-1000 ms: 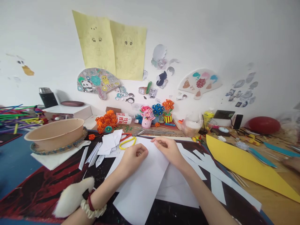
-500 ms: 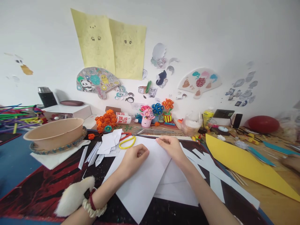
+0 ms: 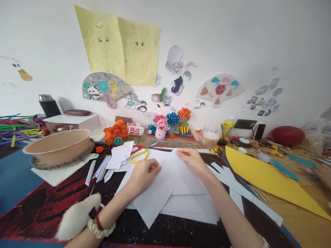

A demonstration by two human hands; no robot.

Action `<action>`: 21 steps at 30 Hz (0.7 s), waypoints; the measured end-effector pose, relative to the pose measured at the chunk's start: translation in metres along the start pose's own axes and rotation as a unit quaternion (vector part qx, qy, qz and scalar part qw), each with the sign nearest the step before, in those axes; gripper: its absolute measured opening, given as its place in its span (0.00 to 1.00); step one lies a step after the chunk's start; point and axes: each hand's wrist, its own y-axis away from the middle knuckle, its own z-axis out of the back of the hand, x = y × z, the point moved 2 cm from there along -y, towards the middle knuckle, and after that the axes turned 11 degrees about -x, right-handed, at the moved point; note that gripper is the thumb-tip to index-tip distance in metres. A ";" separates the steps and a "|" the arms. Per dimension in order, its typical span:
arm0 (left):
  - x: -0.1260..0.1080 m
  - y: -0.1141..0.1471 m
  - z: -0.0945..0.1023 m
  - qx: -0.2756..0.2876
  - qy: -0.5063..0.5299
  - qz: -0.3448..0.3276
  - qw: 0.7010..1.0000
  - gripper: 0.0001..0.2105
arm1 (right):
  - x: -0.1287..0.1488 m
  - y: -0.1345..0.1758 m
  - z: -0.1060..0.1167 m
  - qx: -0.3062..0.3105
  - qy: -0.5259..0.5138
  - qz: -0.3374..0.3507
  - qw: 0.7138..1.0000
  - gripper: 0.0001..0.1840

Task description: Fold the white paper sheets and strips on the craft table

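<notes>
A white sheet of paper (image 3: 153, 201) lies at a slant over other white sheets (image 3: 192, 206), one corner pointing toward me. My right hand (image 3: 190, 161) pinches the far corner of the slanted sheet between thumb and fingertips. Resting over its left side is my left hand (image 3: 145, 175), fingers curled in; whatever lies inside them is hidden. Just beyond the left hand are yellow-handled scissors (image 3: 139, 156). Cut white paper pieces (image 3: 120, 156) and folded strips (image 3: 103, 168) lie to its left.
A beige basin (image 3: 58, 146) stands at the left, with a white fluffy object (image 3: 77, 217) by my left wrist. Pale strips (image 3: 236, 203) and yellow card (image 3: 269, 182) lie at the right. Flower pots (image 3: 184, 128) line the wall. Another person's blurred hand (image 3: 323, 174) shows at far right.
My right hand has moved slightly away from me and right with the paper's corner. The sheet's near corner has shifted away from me. My left hand stays nearly in place.
</notes>
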 end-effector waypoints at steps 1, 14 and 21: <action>0.000 0.000 0.000 -0.001 -0.003 0.001 1.000 0.10 | 0.000 0.000 0.000 -0.001 0.000 0.000 1.000 0.24; -0.003 0.001 0.002 -0.018 -0.012 -0.020 1.000 0.11 | 0.006 -0.001 0.000 -0.020 0.002 0.021 1.000 0.21; -0.002 0.003 0.001 -0.025 -0.011 -0.022 0.999 0.11 | 0.008 0.001 0.000 -0.012 -0.003 0.017 1.000 0.20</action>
